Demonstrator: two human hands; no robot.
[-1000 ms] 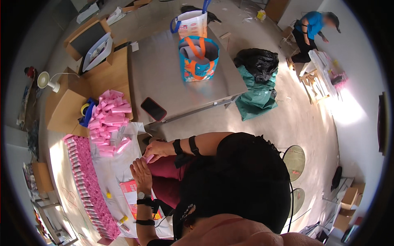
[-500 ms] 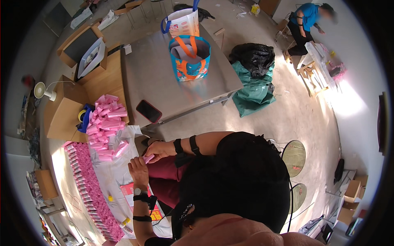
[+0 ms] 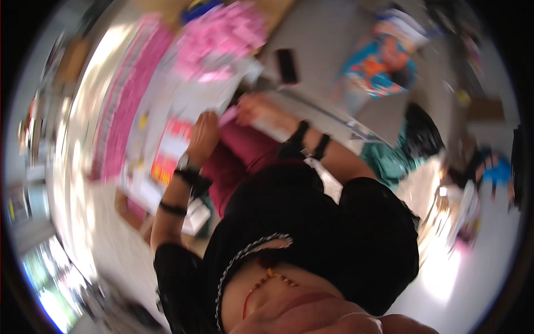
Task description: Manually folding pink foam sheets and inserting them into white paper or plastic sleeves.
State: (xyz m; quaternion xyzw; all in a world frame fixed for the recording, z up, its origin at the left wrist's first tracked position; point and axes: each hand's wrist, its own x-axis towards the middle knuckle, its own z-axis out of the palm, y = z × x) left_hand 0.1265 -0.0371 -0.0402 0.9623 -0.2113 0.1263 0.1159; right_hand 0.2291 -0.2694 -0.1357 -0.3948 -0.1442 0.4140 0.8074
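Note:
Between my two hands, above my dark red trousers, is a small pink piece [image 3: 228, 116], too blurred to name its kind. My right hand [image 3: 253, 109] is closed on its right end. The curled fingers of my left hand [image 3: 204, 133] meet its other end. Just left of my left hand lies a red and yellow printed sheet or packet [image 3: 171, 147] on the white-covered table [image 3: 147, 103]. Beyond my hands is a heap of similar pink pieces [image 3: 219, 36].
A long row of pink items [image 3: 130, 103] lines the table's left side. On the metal table [image 3: 328, 33] are a dark phone [image 3: 287, 65] and a blue and orange bag [image 3: 378, 69]. Black and green bags [image 3: 397, 158] lie on the floor. Another person [image 3: 495, 167] is far right, blurred.
My view has swung sharply, blurring everything; the tables and the other person have shifted round in the picture. Both hands remain close together at the pink piece.

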